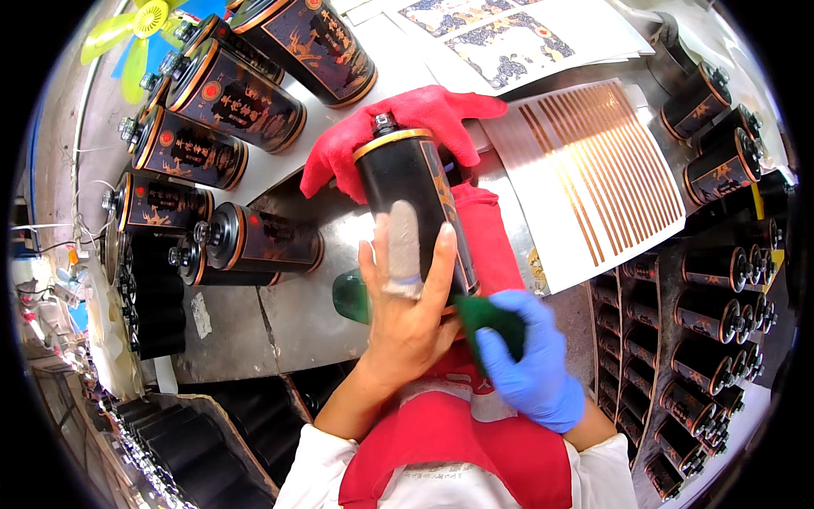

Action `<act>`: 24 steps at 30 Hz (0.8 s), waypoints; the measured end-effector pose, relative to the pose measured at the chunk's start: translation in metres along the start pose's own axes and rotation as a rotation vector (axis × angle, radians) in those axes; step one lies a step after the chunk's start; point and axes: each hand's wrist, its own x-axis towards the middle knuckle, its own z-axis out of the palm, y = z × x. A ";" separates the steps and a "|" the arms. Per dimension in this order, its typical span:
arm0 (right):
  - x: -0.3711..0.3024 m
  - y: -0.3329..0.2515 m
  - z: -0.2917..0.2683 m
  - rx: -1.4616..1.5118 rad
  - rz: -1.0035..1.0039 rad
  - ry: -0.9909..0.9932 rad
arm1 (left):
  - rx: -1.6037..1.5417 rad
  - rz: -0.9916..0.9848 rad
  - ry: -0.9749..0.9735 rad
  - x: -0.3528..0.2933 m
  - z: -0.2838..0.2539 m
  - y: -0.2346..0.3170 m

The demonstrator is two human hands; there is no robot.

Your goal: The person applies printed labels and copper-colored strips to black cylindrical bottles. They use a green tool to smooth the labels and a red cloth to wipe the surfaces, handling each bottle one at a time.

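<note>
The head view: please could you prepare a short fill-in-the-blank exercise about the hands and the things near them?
1. The left hand touches a ____ bottle.
2. The right hand wears a ____ glove.
3. The right hand holds a ____ flat piece.
4. The striped sheet lies to the ____ of the bottle.

Missing words: black; blue; green; right.

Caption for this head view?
Left hand on a black cylindrical bottle, blue-gloved right hand gripping a flat green piece.
</note>
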 end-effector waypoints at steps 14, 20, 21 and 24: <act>0.019 0.038 -0.011 0.077 0.249 0.020 | -0.415 -0.150 -0.002 -0.048 0.031 -0.060; 0.016 0.009 -0.001 0.104 0.050 0.053 | -0.285 -0.129 0.046 -0.036 0.018 -0.038; 0.018 0.001 0.001 0.007 -0.034 -0.064 | -0.229 -0.085 0.027 -0.031 0.016 -0.035; 0.020 0.010 0.004 0.111 0.081 -0.036 | -0.256 -0.140 -0.107 -0.025 0.017 -0.035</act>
